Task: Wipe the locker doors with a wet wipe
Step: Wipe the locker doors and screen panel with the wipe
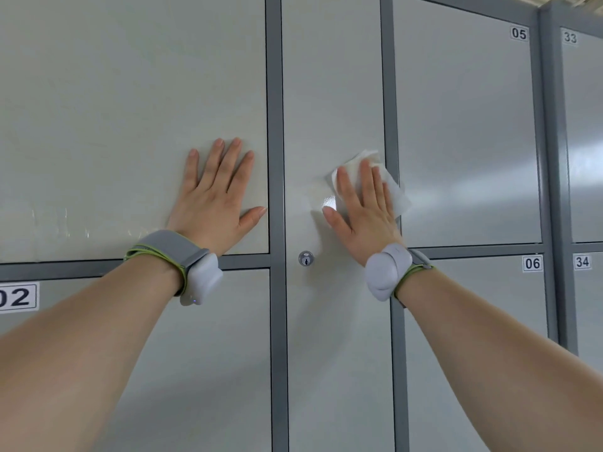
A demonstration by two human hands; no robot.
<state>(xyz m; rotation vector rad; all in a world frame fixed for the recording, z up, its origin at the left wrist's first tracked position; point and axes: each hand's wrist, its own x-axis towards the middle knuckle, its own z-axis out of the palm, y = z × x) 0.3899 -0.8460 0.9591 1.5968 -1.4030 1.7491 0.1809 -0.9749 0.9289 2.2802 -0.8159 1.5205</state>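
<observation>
A wall of pale grey locker doors fills the view. My right hand (362,207) lies flat with straight fingers on the tall narrow middle door (329,93), pressing a white wet wipe (396,194) against it near the door's right edge. The wipe sticks out above and to the right of my fingers, over the grey frame strip. A wet shiny patch shows just left of that hand. My left hand (217,200) rests flat, fingers spread, on the upper left door (130,109) near its lower right corner. It holds nothing.
A round keyhole lock (305,258) sits on the middle door below my hands. Numbered doors surround it: 02 (18,296) at lower left, 05 (518,33) and 06 (532,263) at right, 33 and 34 at far right. Dark grey frame strips separate the doors.
</observation>
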